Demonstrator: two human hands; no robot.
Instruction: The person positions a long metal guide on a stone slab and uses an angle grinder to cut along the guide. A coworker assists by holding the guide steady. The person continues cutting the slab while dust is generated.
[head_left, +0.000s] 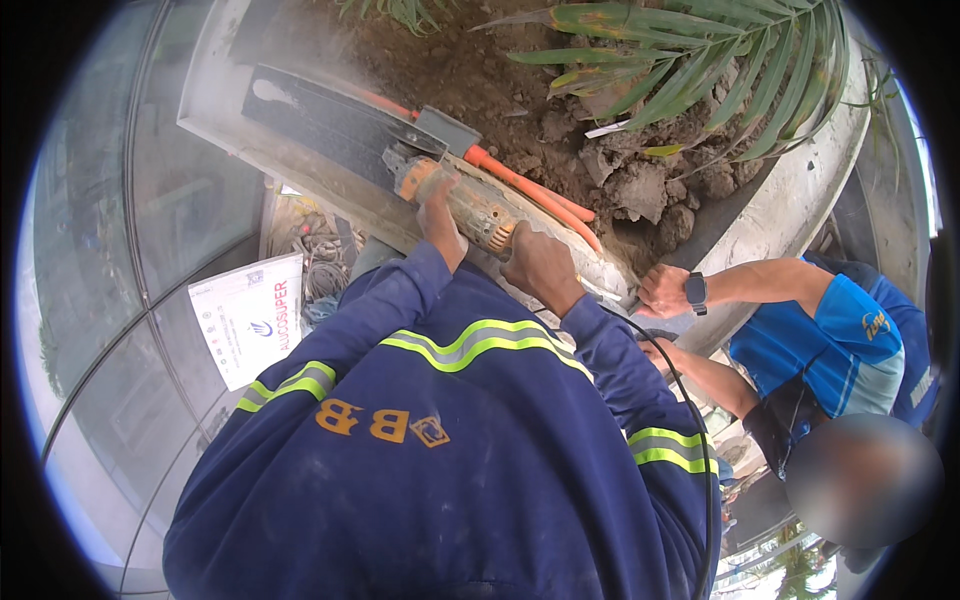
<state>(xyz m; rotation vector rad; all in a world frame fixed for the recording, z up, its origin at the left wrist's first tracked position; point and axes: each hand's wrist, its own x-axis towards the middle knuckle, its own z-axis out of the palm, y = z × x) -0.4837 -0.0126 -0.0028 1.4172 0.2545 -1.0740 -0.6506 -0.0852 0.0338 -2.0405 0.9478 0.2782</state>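
Note:
A dusty orange angle grinder (485, 212) lies slantwise across the ledge of a concrete planter (222, 105). My left hand (440, 222) is wrapped round its front part, close behind the metal head. Farther back, my right hand (542, 264) grips the rear end of the body. The grinder's head is beside a grey box (446, 130) set at the ledge's inner side; whether its disc touches anything I cannot tell. Orange conduits (525, 185) run from the box down to the soil. A dark, dusty strip (315, 118) covers the ledge left of the head.
Soil and clods (640, 180) fill the planter under a palm frond (700, 60). At right, a person in a blue shirt (800, 335) rests a fist on the ledge. A black cable (685, 390) passes my right arm. Glass panels (85, 200) and a white printed sack (250, 318) are at left.

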